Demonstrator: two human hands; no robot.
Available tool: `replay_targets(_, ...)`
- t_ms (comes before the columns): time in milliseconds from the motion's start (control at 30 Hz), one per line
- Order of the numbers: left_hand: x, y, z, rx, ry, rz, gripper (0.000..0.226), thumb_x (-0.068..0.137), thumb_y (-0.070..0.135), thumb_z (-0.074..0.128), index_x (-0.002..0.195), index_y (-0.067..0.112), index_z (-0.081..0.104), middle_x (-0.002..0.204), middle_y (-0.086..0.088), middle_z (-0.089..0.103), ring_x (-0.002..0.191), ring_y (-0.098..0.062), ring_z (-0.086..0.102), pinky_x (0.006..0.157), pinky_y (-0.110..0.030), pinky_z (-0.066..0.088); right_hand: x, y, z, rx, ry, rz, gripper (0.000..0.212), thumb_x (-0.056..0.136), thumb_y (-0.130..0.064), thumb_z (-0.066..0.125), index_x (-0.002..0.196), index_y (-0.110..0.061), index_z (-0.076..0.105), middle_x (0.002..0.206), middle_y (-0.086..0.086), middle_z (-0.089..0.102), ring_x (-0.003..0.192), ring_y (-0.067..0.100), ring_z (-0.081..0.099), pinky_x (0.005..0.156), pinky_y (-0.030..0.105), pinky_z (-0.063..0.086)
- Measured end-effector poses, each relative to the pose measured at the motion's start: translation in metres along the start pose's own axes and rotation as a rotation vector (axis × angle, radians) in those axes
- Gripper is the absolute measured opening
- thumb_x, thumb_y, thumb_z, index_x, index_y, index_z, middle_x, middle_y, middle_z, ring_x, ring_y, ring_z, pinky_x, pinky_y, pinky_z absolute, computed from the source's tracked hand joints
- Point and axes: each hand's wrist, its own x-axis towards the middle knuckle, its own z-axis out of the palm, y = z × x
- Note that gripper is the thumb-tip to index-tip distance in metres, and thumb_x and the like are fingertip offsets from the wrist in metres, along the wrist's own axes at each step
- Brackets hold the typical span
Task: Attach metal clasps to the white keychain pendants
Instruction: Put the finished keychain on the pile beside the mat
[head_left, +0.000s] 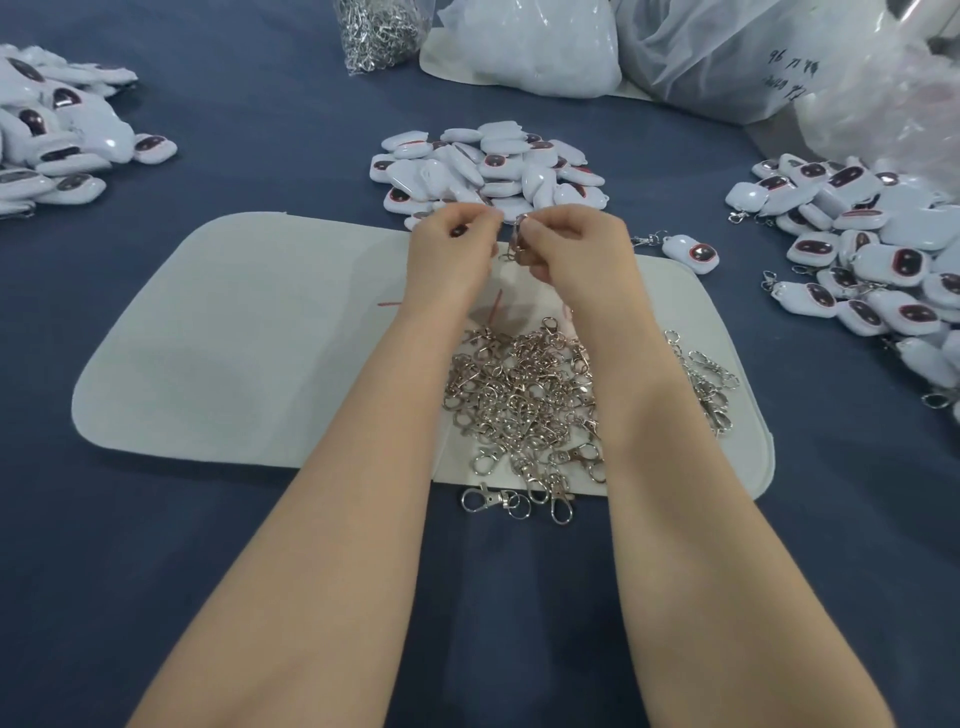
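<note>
- Head view: the left hand (451, 252) and the right hand (574, 249) meet over the far edge of the white mat (234, 338).
- The right fingers (540, 222) pinch a metal clasp (518, 239).
- The left fingers (467, 215) curl tight round a pendant (458, 231); only a dark bit shows.
- A pile of white pendants (493, 166) lies just behind the hands on the blue counter (260, 156).
- A heap of clasps (524, 395) lies on the mat between the arms.
</note>
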Motion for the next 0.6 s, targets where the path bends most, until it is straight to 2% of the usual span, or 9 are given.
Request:
replay_targets(100,-0.0031,-0.002,0.0023,0.163,-0.088,0.078,0.014,0.089,0.024,0.062,0.093,0.013,0.069,0.086,-0.001,0.065,0.084,-0.015,0.058,0.085,-0.034,0.05,0.0004,0.0013,0.0009,0.201,0.043,0.038,0.011,0.089,-0.003,0.058,0.082,-0.011,0.06,0.064,0.001,0.063,0.06,0.009,0.061,0.064,0.02,0.053)
replay_targets(167,-0.0056,-0.0019,0.0023,0.213,-0.127,0.117,0.011,0.09,0.025,0.061,0.091,0.016,0.067,0.093,-0.008,0.067,0.089,-0.022,0.061,0.087,-0.038,0.05,0.0009,0.0017,0.0012,0.28,0.049,0.048,0.011,0.089,0.0,0.057,0.087,-0.011,0.059,0.063,0.0,0.063,0.06,0.011,0.062,0.065,0.021,0.054)
replay_targets(233,-0.0061,-0.0014,0.0022,0.236,-0.144,0.137,0.006,0.092,0.021,0.06,0.092,0.017,0.065,0.096,-0.011,0.067,0.098,-0.03,0.062,0.092,-0.043,0.051,0.0009,0.0022,0.0015,0.289,0.045,0.039,0.013,0.089,0.0,0.056,0.091,-0.011,0.06,0.064,0.001,0.063,0.061,0.011,0.062,0.068,0.023,0.055)
replay_targets(333,-0.0046,-0.0025,0.0026,0.252,-0.128,0.152,0.013,0.092,0.017,0.06,0.098,0.009,0.067,0.101,-0.012,0.069,0.1,-0.029,0.064,0.094,-0.045,0.05,0.0007,0.0028,0.0017,0.239,0.072,0.02,0.014,0.09,0.0,0.055,0.086,-0.013,0.06,0.067,0.003,0.064,0.06,0.01,0.062,0.068,0.023,0.056)
replay_targets(433,-0.0048,-0.0048,0.0025,0.267,-0.101,0.15,0.009,0.089,0.021,0.064,0.09,0.012,0.067,0.097,-0.01,0.07,0.095,-0.027,0.067,0.089,-0.046,0.052,0.0017,0.0036,0.001,0.16,0.129,-0.016,0.012,0.09,-0.001,0.055,0.087,-0.011,0.06,0.07,0.003,0.064,0.062,0.011,0.062,0.071,0.025,0.057)
replay_targets(600,-0.0044,-0.0076,0.0027,0.331,-0.104,0.159,0.005,0.088,0.015,0.064,0.083,0.017,0.062,0.082,-0.007,0.065,0.09,-0.029,0.068,0.084,-0.047,0.054,0.0023,0.0041,-0.0004,0.231,0.161,-0.004,0.017,0.092,0.001,0.049,0.089,-0.014,0.058,0.069,0.004,0.064,0.059,0.009,0.062,0.065,0.02,0.054)
